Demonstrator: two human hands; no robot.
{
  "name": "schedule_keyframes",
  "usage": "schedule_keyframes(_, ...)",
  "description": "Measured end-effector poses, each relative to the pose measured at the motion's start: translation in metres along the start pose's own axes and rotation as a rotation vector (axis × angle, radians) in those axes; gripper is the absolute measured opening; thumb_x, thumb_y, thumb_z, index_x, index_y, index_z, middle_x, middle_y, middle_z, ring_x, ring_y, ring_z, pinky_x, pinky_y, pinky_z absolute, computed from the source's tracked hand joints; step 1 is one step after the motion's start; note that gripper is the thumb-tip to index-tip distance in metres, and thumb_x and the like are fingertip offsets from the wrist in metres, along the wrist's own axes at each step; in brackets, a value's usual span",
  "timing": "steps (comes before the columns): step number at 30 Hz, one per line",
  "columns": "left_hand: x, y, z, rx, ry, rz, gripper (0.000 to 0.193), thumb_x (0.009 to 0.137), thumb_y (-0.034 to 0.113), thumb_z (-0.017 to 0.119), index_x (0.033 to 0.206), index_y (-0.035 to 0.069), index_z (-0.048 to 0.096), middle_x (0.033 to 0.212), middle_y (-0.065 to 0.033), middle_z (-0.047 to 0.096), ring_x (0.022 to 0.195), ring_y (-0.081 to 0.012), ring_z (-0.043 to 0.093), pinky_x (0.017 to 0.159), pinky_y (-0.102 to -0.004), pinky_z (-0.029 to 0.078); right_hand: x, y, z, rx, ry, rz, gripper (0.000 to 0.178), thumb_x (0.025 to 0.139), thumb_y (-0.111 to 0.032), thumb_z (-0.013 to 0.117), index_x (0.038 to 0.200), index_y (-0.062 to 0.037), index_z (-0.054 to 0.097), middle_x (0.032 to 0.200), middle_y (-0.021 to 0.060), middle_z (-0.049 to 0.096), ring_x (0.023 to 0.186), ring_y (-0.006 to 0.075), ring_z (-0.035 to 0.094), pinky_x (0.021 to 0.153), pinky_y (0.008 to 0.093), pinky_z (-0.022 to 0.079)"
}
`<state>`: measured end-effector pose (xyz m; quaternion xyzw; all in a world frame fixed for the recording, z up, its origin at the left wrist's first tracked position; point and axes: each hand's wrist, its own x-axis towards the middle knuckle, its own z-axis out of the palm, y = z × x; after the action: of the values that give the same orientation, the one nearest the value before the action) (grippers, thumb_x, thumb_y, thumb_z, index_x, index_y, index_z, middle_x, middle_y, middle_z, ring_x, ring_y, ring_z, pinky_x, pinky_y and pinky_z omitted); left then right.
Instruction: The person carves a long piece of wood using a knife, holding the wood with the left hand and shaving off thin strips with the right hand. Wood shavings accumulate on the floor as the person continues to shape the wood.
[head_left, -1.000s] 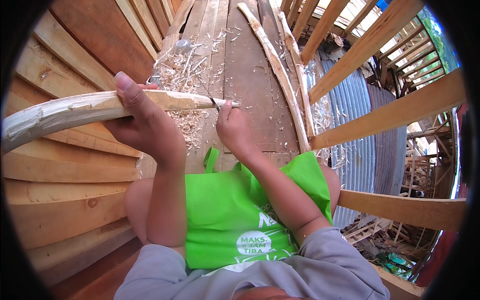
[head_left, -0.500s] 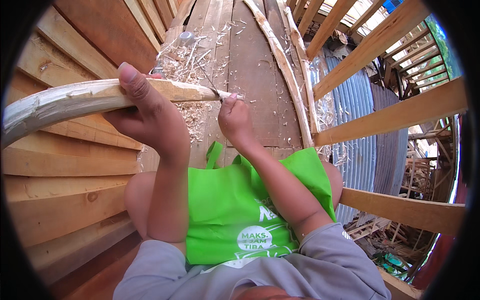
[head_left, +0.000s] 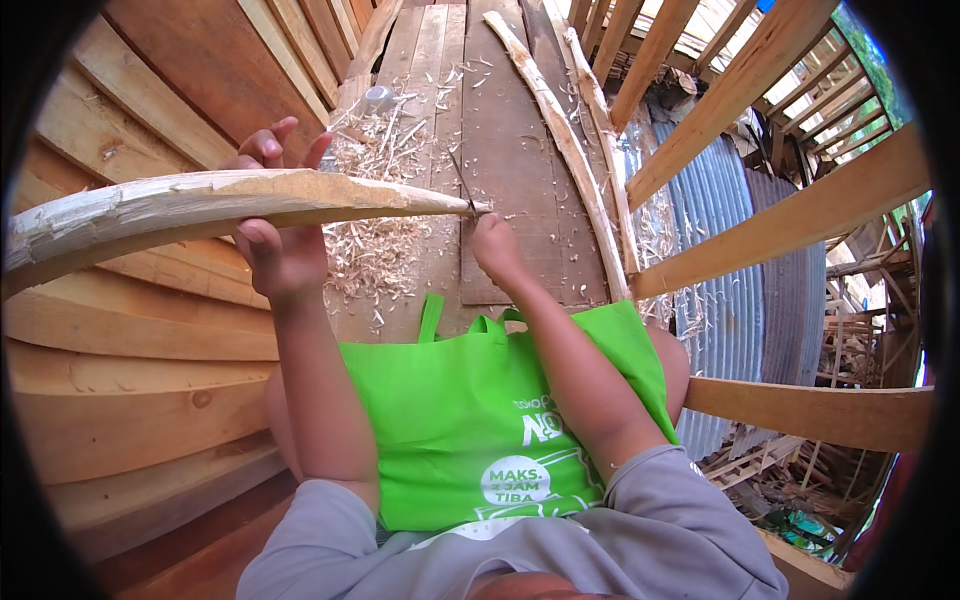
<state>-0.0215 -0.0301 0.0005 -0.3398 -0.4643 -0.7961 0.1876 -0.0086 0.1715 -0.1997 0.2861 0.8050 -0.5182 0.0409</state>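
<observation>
While a peeled pole (head_left: 350,200) is borne by the left hand (head_left: 285,245), a knife (head_left: 462,180) is held across its tip by the right hand (head_left: 495,248)

Although the pole is supported at the left hand, it is not tightly clasped: the thumb is set against the near side, the fingers are spread loosely beyond the far side, and the wood is carried between them. From this hold the thick end is curved leftward to the edge of the view, and the tapered end is extended rightward, just up to the right hand. There the fingers are curled into a fist, by which the knife's handle is hidden; the thin dark blade is slanted away from it, across the pole's narrow tip. How deeply the edge is set cannot be told.

Beyond the gap between the hands, wood shavings (head_left: 372,260) are scattered over the plank floor (head_left: 505,120), with a small clear container (head_left: 378,99) set farther off. Past the right hand, to its right, a curved branch (head_left: 548,100) and a thinner branch (head_left: 600,120) are laid side by side. Nearer the body than both hands, a green bag (head_left: 430,420) is spread beneath the right forearm.
</observation>
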Motion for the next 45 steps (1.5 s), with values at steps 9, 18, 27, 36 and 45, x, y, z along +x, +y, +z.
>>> schedule_keyframes(9, 0.0, 0.004, 0.01, 0.004, 0.151, -0.135, 0.043, 0.09, 0.044, 0.07, 0.109, 0.015, 0.045, 0.089, -0.0009, 0.046, 0.086, -0.0156, 0.048, 0.089, -0.0398, 0.043, -0.077, -0.089, -0.025, -0.013, -0.148, -0.287, 0.061, 0.102, -0.033, 0.029, 0.07, 0.007, 0.064, 0.075, 0.0324, 0.063, 0.08, 0.0502, 0.063, 0.08, 0.057, 0.047)
schedule_keyframes(18, 0.01, 0.001, 0.027, 0.074, 0.253, -0.14, 0.029, 0.091, 0.035, 0.071, 0.092, 0.015, 0.05, 0.083, 0.0012, 0.046, 0.08, -0.0133, 0.049, 0.084, -0.0378, 0.046, -0.061, -0.075, -0.017, -0.037, -0.019, -0.278, 0.063, 0.102, -0.034, 0.028, 0.068, 0.0069, 0.062, 0.072, 0.0314, 0.062, 0.076, 0.0495, 0.062, 0.078, 0.0555, 0.049)
schedule_keyframes(27, -0.004, -0.002, 0.052, 0.081, 0.192, -0.128, 0.019, 0.093, 0.016, 0.064, 0.099, 0.013, 0.046, 0.083, -0.0027, 0.05, 0.081, -0.0167, 0.052, 0.082, -0.0417, 0.048, -0.013, -0.01, -0.034, 0.004, 0.189, -0.195, 0.062, 0.102, -0.033, 0.03, 0.066, 0.0086, 0.059, 0.07, 0.0351, 0.058, 0.073, 0.0531, 0.059, 0.074, 0.0569, 0.046)
schedule_keyframes(36, -0.008, 0.005, 0.036, -0.08, 0.176, -0.18, 0.023, 0.084, 0.003, 0.06, 0.1, 0.011, 0.045, 0.089, -0.0044, 0.049, 0.09, -0.0199, 0.052, 0.097, -0.0435, 0.041, -0.072, -0.084, -0.04, -0.178, 0.024, -0.234, 0.058, 0.101, -0.031, 0.03, 0.083, 0.0099, 0.066, 0.088, 0.0359, 0.064, 0.09, 0.0505, 0.063, 0.084, 0.0551, 0.049)
schedule_keyframes(45, 0.003, -0.003, 0.025, -0.085, 0.186, -0.186, 0.041, 0.057, 0.001, 0.06, 0.093, 0.011, 0.042, 0.082, -0.0044, 0.04, 0.079, -0.0179, 0.042, 0.086, -0.0362, 0.04, -0.042, -0.042, -0.03, -0.149, 0.042, -0.245, 0.057, 0.101, -0.032, 0.03, 0.077, 0.0081, 0.064, 0.081, 0.0328, 0.063, 0.083, 0.0512, 0.063, 0.077, 0.0562, 0.048)
